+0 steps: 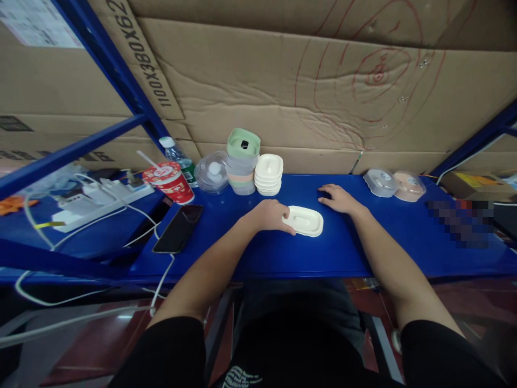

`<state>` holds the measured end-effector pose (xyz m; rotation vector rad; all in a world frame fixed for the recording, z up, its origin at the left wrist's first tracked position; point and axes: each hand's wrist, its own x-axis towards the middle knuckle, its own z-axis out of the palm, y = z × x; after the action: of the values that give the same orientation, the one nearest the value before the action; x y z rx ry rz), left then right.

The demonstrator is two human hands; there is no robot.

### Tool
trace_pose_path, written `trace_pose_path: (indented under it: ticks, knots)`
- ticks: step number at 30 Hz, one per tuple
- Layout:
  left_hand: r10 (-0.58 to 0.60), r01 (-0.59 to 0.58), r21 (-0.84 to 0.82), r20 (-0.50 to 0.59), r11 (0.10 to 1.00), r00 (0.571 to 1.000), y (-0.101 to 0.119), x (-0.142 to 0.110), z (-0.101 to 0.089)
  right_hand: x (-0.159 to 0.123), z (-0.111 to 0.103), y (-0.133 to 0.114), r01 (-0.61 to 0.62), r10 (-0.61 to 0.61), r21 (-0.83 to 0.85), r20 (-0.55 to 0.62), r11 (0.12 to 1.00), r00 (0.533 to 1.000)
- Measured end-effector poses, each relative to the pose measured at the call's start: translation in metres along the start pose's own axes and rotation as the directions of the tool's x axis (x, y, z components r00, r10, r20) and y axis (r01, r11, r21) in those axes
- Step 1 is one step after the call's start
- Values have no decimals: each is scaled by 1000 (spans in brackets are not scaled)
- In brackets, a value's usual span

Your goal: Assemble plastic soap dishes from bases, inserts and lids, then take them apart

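Note:
A white oval lid-shaped dish (306, 221) lies on the blue shelf surface (283, 250) in front of me. My left hand (269, 214) grips its left edge with curled fingers. My right hand (338, 198) rests flat on the shelf just behind and right of the dish, fingers spread, holding nothing. Behind the dish stand a stack of white dishes (269, 174) and a stack of pastel containers (242, 161) topped by a green lid.
Clear lids (211, 172) lie left of the stacks. A red paper cup (170, 181), a water bottle (177, 156), a black phone (178, 228), a power strip (100, 196) and cables lie at the left. Two lidded containers (393, 183) sit at the right. Cardboard boxes line the back.

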<state>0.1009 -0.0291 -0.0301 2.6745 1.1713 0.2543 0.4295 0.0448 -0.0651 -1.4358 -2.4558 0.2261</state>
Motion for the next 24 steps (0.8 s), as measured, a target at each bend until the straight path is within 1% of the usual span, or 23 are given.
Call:
trace_pose_path:
  ticks: [2,3,4,5,6,7,8,9,10,11,12,13,14,15,16,17,18,19,20,22,23,24]
  knots:
    - [-25,25,30,-9,999,1000,-3,0,-2,0,0,0,1,-1,-13,9,1000,1000]
    - [-40,41,35,-30,999,999,-4,0,-4,1,0,0,4,-3,-19,13,1000,1000]
    - [-67,69,28,-75,997,995,-7,-1,-8,1,0,0,7,-7,-25,17,1000,1000]
    - [-106,109,10,-145,994,984,-10,-2,-12,1,0,1,11,-10,-28,19,1000,1000]
    - [-158,159,-19,-241,987,957,-14,-4,-17,1,1,1,15,-15,-30,21,999,1000]
    - [-219,214,-56,-355,975,909,-21,-6,-23,1,1,2,20,-19,-31,21,999,1000]
    - [-279,265,-99,-478,959,833,-28,-9,-29,1,1,3,24,-23,-31,22,999,999]
    - [-326,308,-139,-610,941,723,-38,-13,-36,2,2,4,27,-26,-30,23,999,999]
    - [-355,339,-175,-718,924,598,-48,-18,-43,2,2,5,25,-25,-29,24,999,999]
    - [-383,370,-222,-806,902,451,-60,-24,-49,2,3,5,21,-20,-29,24,999,1000]
    - [-417,401,-284,-859,871,297,-72,-30,-55,2,4,6,16,-15,-30,24,999,1000]
    - [-445,421,-341,-877,841,180,-83,-37,-60,2,4,7,13,-13,-32,25,999,1000]
    - [-473,432,-395,-877,811,87,-94,-43,-64,2,4,7,13,-12,-34,25,999,1000]
    - [-500,433,-439,-865,787,32,-103,-48,-66,2,5,7,14,-13,-37,25,999,1000]
    - [-519,429,-469,-855,772,1,-110,-52,-67,2,5,7,15,-14,-38,25,999,1000]
    - [-530,423,-484,-848,766,-11,-114,-54,-68,2,5,7,15,-14,-39,25,999,1000]
    - [-532,415,-486,-847,769,-6,-116,-54,-67,2,4,6,15,-14,-39,25,999,1000]
    - [-525,406,-476,-851,780,12,-114,-53,-65,2,4,6,14,-13,-39,25,999,1000]
    - [-513,395,-455,-857,798,48,-111,-50,-64,2,4,5,15,-13,-39,27,999,1000]
    - [-479,375,-396,-863,838,160,-98,-42,-60,2,3,4,16,-15,-42,32,999,999]
    - [-459,367,-360,-858,858,230,-90,-37,-59,2,3,4,17,-15,-45,33,999,999]
    - [-439,364,-326,-850,872,291,-82,-32,-58,2,3,5,17,-16,-47,32,999,999]
